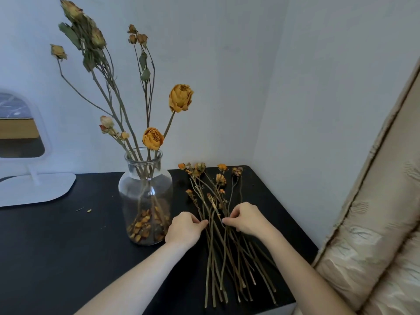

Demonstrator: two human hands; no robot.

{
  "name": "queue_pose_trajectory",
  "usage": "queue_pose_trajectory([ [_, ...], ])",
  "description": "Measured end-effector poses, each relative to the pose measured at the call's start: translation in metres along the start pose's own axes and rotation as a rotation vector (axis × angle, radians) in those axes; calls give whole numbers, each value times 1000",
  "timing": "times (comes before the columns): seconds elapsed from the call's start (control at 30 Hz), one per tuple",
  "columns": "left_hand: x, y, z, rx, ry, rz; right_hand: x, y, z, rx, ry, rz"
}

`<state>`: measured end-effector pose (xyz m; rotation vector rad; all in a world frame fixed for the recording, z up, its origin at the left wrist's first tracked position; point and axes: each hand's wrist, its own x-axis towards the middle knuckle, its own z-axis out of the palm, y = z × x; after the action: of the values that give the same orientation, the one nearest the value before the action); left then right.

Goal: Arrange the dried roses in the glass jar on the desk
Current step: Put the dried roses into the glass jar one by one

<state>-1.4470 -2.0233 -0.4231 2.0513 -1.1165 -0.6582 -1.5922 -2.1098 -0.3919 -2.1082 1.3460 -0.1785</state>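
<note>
A clear glass jar (pixel 145 196) stands on the black desk (pixel 68 246), holding several dried roses with tall stems and orange petals heaped at its bottom. To its right lies a bundle of loose dried roses (pixel 218 223), heads toward the wall, stems toward me. My left hand (pixel 185 227) rests at the bundle's left side, fingertips touching the stems. My right hand (pixel 244 218) sits on the bundle's right side, its fingers curled around a few stems. Whether either hand has lifted a stem cannot be told.
A white stand mirror (pixel 27 180) sits at the desk's back left. A beige padded headboard or cushion (pixel 375 223) rises just right of the desk's edge. Walls close in behind and to the right. Small petal bits lie on the desk near the jar.
</note>
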Motion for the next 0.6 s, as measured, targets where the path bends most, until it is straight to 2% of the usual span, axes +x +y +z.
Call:
queue_pose_trajectory([
  [0.1,1,-2,1,-27,-48,-14,1,-2,3,-7,14,22],
  [0.6,9,-1,1,-188,-64,-110,-14,-4,-13,147,122,-57],
])
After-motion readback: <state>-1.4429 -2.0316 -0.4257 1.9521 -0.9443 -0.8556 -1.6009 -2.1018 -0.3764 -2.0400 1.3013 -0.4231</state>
